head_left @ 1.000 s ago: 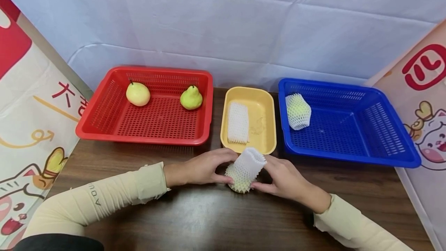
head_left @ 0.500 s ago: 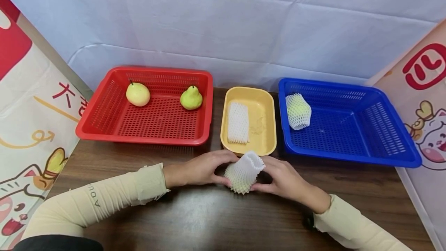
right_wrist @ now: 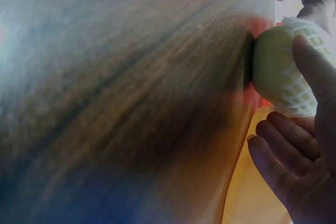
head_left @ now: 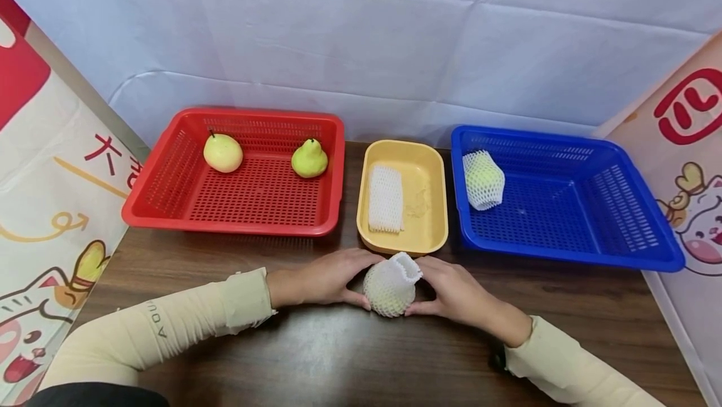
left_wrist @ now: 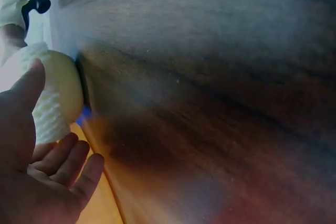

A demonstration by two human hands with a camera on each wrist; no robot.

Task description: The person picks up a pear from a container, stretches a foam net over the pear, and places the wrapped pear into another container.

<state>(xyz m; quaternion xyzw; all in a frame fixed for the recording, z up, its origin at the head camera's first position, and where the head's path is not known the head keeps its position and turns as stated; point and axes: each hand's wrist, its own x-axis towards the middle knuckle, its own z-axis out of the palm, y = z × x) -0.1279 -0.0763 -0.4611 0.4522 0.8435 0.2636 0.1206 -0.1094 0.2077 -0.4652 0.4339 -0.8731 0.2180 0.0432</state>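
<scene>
You've got a pear (left_wrist: 67, 83) between both hands, left hand (head_left: 337, 276) and right hand (head_left: 459, 289) gripping it through its white foam net (head_left: 388, 285), thumbs on your side. Bottom's bare, net mouth points up. It's down at the tabletop (head_left: 316, 357), midway between the left and right edges, just your side of the yellow tray (head_left: 424, 165) near the far edge.

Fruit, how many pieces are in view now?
4: a yellow pear and a green pear in the red basket, a netted fruit in the blue basket, and a partly netted fruit between the left hand and right hand.
</scene>
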